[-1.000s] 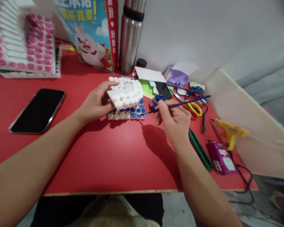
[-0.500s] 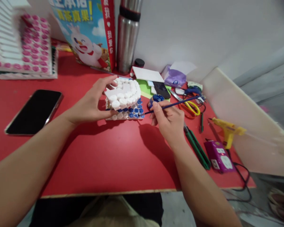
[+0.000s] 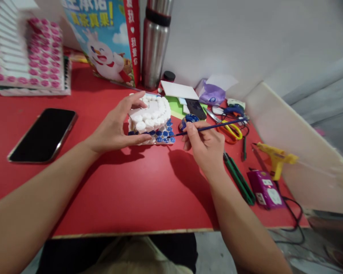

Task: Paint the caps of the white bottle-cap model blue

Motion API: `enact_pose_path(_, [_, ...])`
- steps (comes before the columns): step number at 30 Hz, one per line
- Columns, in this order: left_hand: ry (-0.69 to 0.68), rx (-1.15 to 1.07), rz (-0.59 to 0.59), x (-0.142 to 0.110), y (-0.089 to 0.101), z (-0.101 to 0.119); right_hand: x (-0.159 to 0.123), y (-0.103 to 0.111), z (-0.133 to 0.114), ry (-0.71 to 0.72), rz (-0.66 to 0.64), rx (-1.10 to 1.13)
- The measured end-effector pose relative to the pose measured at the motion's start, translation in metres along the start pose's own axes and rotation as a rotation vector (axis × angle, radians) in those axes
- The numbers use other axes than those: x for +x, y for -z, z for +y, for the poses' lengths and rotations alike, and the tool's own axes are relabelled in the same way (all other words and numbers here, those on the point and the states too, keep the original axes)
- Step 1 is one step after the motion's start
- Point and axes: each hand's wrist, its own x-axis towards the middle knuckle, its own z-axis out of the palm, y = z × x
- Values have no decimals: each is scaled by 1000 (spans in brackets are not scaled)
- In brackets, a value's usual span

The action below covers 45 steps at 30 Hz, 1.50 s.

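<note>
A small craft model [image 3: 153,121] stands on the red table, its top covered with white rosettes and its base edged with rosettes, several painted blue. Round its left side curves my left hand [image 3: 117,127], thumb along the front and fingers over the top; its grip steadies the model. My right hand [image 3: 207,146] pinches a thin blue paintbrush [image 3: 217,125], whose tip touches the blue rosettes at the front right of the base. Just behind the right fingers sits a small open paint jar [image 3: 188,121] with blue paint.
At left lie a phone [image 3: 42,135] and a larger pink-dotted craft piece [image 3: 45,64]. A printed bag [image 3: 105,42] and a steel bottle [image 3: 156,49] stand behind. At right are scissors [image 3: 231,131], a green cutter [image 3: 240,180], a yellow glue gun [image 3: 277,160] and a purple power box [image 3: 264,188].
My left thumb has slid right along the front of the base, covering more of the white rosettes. The brush tip stays at nearly the same spot on the front right.
</note>
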Motion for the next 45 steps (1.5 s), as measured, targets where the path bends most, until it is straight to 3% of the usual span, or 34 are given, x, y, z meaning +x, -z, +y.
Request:
enact_pose_path(10, [-8,-9,-4,1,-1,3,-1,0,-3,5,-26,-27])
enact_pose_path(18, [88,20,40,0,-3,-2,-1,0,-3,-1,-2,-39])
enact_pose_path(25, [180,37,-18,-1,1,1,-1,0,-2,4,-29,26])
enact_pose_path(36, [170,-51,29,-3,-7,-4,-2,1,-4,-15,-2,11])
enact_pose_path(41, [148,-46,43,-3,-7,-6,0,1,-5,-96,-58,93])
enact_pose_path(45, [126,-28,42,-4,-7,-6,5,6,-11,-76,94,120])
